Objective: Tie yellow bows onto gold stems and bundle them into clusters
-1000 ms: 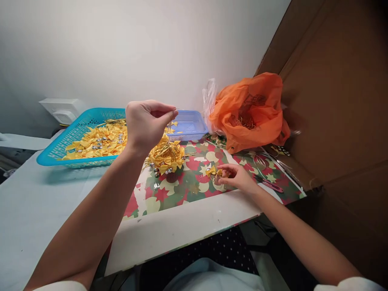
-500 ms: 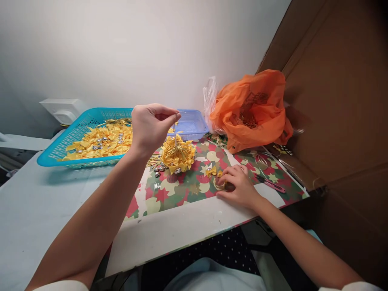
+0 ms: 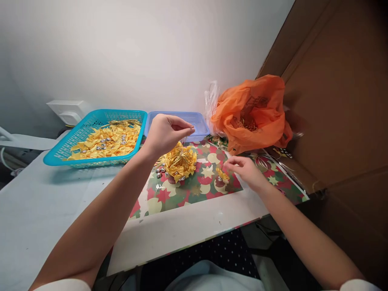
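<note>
My left hand [image 3: 165, 135] is raised above the mat with thumb and finger pinched on a thin clear thread. Below it the thread runs down to a round bunch of yellow ribbon bows [image 3: 181, 163] with gold stems and silver bells. Whether the bunch rests on the mat or hangs just over it, I cannot tell. Off to the right, my right hand [image 3: 247, 171] has its fingertips pinched on a small yellow bow piece [image 3: 222, 176] with a silver bell. Several loose silver bells [image 3: 159, 173] lie left of the bunch.
A teal basket [image 3: 91, 161] full of yellow bows stands at the left. Behind my left hand is a blue-purple tray [image 3: 198, 121]. An orange plastic bag [image 3: 251, 109] sits at the back right, near a cardboard wall [image 3: 342, 121]. The patterned mat [image 3: 194, 198] covers the work area.
My right hand has closed its fingers and lifted slightly, with the bow piece at its fingertips. My left hand has come down and to the right, still pinching the thread.
</note>
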Motion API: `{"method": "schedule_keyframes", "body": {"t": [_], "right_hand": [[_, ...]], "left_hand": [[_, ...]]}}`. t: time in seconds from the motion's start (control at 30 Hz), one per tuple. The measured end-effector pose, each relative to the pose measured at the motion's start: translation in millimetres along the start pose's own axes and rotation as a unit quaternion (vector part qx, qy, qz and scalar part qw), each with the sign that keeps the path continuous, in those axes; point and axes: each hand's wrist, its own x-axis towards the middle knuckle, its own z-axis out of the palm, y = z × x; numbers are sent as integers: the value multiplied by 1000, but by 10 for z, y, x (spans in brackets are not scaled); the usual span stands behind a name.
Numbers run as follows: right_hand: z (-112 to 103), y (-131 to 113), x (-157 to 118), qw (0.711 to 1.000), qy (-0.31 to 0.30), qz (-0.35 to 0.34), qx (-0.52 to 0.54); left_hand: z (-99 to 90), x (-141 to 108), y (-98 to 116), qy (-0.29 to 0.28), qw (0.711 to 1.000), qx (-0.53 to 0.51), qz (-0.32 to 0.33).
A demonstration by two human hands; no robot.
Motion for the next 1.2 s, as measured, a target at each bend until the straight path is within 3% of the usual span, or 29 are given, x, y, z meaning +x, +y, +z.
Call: {"method": "schedule_keyframes", "body": {"t": [0.13, 0.27, 0.47, 0.6, 0.8, 1.0, 1.2], "right_hand": [[24, -258, 122, 979, 46, 63, 191], [204, -418, 165, 969, 80, 19, 234], [459, -473, 116, 964, 92, -40, 248], [582, -444, 59, 954, 102, -66, 275], [691, -391, -22, 960, 97, -109, 240], [797, -333, -75, 970, 125, -176, 111], [875, -298, -12, 966, 127, -190, 117]], "left_hand": [[39, -22, 11, -72, 997, 26, -9], [94, -75, 45, -118, 989, 82, 35], [162, -131, 56, -107, 970, 172, 136], [191, -145, 56, -86, 966, 188, 156], [200, -166, 90, -75, 970, 190, 128], [199, -181, 110, -72, 971, 193, 124], [203, -172, 102, -77, 972, 193, 112]]}}
